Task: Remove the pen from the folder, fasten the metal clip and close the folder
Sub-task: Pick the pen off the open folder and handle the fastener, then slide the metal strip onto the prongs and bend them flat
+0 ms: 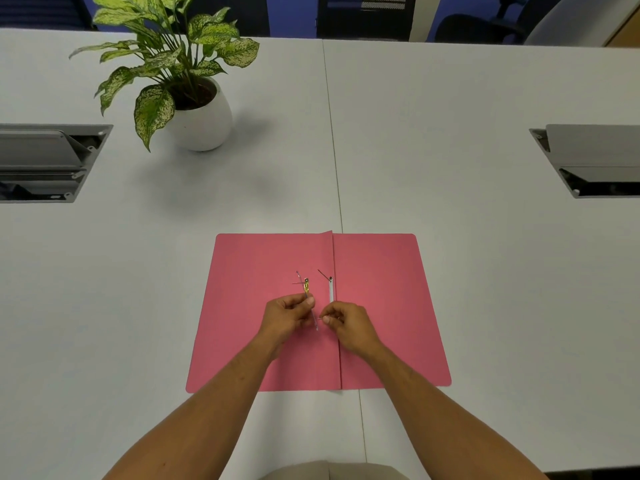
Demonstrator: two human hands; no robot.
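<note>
A pink folder (pixel 381 306) lies open and flat on the white table, spine running toward me. Along the spine sits a white fastener strip (pixel 331 292) with a thin metal prong (pixel 323 274) sticking up at its far end. My left hand (pixel 289 315) pinches a slim metal clip bar (pixel 309 299) with a yellowish part near its top, held just left of the spine. My right hand (pixel 346 323) pinches the near metal prong beside the bar's lower end. No pen shows in the folder.
A potted plant (pixel 194 109) in a white pot stands at the far left. Two open cable boxes (pixel 45 161) (pixel 595 161) are sunk into the table at left and right. Office chairs stand beyond the far edge.
</note>
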